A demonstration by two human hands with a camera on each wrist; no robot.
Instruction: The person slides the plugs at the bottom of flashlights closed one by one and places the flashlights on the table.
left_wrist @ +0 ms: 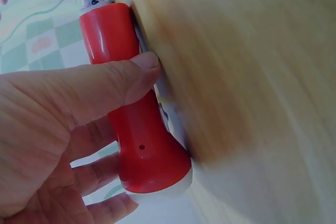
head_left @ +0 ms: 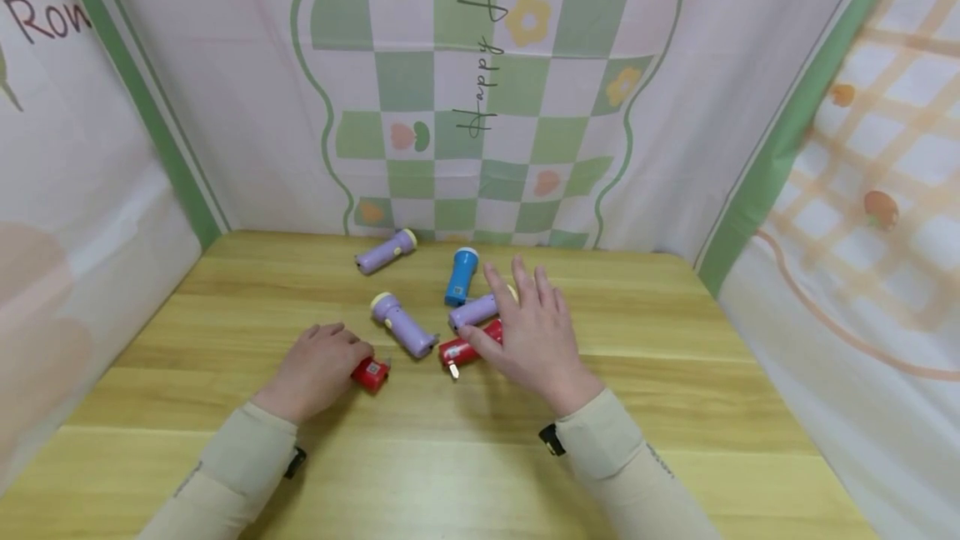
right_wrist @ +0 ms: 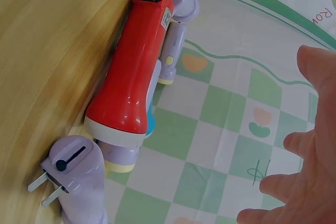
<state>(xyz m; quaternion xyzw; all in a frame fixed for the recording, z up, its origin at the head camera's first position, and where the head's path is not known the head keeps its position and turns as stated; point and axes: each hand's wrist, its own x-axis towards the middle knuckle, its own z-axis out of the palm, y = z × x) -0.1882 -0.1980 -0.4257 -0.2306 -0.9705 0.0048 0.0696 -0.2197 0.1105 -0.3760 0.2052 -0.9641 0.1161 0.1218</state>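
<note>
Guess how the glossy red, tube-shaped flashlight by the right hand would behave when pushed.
The red flashlight might roll, given its rounded body, though its metal prongs could stop it. Its smooth shell, without visible dents, is probably stiff. The glossy surface may feel slippery.

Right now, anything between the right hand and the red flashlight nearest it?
Nothing visible: the right wrist view shows an open gap between the right hand and the red flashlight. A purple flashlight lies beside it, off that line.

From above, the head camera looked forward at the wooden table (head_left: pixel 427 473); both wrist cameras, low and close, shared the far checkered cloth (right_wrist: pixel 199 153).
</note>
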